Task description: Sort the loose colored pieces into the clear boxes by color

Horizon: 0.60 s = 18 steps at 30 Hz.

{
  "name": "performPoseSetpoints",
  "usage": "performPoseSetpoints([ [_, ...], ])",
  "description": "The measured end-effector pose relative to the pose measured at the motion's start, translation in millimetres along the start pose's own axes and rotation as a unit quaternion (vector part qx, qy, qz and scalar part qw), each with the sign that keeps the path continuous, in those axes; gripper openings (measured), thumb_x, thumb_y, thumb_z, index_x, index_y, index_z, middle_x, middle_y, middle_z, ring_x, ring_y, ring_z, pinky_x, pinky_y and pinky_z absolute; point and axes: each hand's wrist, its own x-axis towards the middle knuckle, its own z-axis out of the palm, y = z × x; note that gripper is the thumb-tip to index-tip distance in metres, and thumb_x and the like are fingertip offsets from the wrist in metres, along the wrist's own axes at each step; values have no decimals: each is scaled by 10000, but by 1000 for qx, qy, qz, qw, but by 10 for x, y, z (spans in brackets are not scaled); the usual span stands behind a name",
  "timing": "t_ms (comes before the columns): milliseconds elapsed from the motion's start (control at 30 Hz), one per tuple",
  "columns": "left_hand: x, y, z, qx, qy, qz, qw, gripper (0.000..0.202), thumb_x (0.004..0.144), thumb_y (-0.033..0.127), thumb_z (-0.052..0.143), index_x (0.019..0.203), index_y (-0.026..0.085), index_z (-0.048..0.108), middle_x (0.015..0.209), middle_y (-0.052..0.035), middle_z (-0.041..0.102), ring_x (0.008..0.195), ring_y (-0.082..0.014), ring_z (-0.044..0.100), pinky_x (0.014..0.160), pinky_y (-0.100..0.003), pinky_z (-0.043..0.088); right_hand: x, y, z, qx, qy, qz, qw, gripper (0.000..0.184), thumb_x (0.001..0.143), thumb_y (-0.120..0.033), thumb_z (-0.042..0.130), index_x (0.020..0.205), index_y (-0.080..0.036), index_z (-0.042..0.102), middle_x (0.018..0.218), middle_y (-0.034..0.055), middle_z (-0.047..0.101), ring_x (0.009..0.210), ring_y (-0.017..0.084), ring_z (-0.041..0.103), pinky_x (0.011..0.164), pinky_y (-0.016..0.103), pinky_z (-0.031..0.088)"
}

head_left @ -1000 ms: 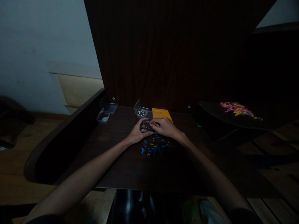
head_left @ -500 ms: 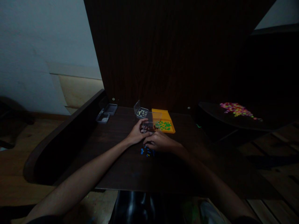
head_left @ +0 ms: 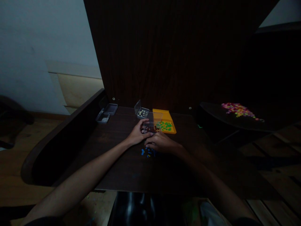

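Observation:
My left hand [head_left: 137,133] is closed around the left side of a clear plastic box [head_left: 148,124] with its lid up and small dark brown pieces inside. At the box's front edge, my right hand [head_left: 162,142] has its fingers curled together beside my left thumb; whatever they pinch is hidden. Small blue pieces [head_left: 142,152], with a few yellow ones, lie loose on the table just below my hands. Behind my right hand, an orange tray [head_left: 172,121] with its lid folded back holds small green pieces [head_left: 166,126].
A second clear box [head_left: 142,112] with pale pieces stands open behind my left hand. Another open clear box [head_left: 102,117] sits at the table's left, near the raised side panel [head_left: 63,135]. Many pink and yellow pieces [head_left: 240,110] lie on a dark shelf at right.
Both hands stay almost in place at the clear box, with only slight shifts in the right fingers. The whole view has moved a little.

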Motion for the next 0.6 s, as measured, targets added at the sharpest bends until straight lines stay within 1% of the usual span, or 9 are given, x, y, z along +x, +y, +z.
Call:
performPoseSetpoints([
  [133,0,-5,-4,3,-1,1,1000,701,596,144,805,1213,186,475,1257,-119,507,887,-136,601,816,-325,521,-7,21,-6,19,-5,0,1000,195,871,-201,576,987,-232,730,931,30,733,876,174,658,764,260,422],
  [333,2,-8,-3,9,2,2,1000,711,589,155,812,1219,186,485,1250,-122,517,871,-143,605,819,-352,521,-32,57,-22,28,-16,-9,999,196,863,-211,599,1009,-236,727,940,23,736,865,161,661,764,247,432],
  [500,6,3,-5,1,8,4,1000,713,579,132,814,1211,182,488,1245,-119,523,838,-116,599,777,-305,524,-35,33,-40,38,-10,-7,999,215,857,-208,606,1039,-224,719,891,20,733,785,140,651,737,236,436],
  [600,9,3,-4,-6,8,3,1000,712,575,121,818,1203,181,488,1238,-113,532,829,-105,598,766,-285,526,-29,13,-40,39,-9,-17,999,230,854,-189,592,1039,-234,721,915,19,732,796,140,650,734,233,435],
])
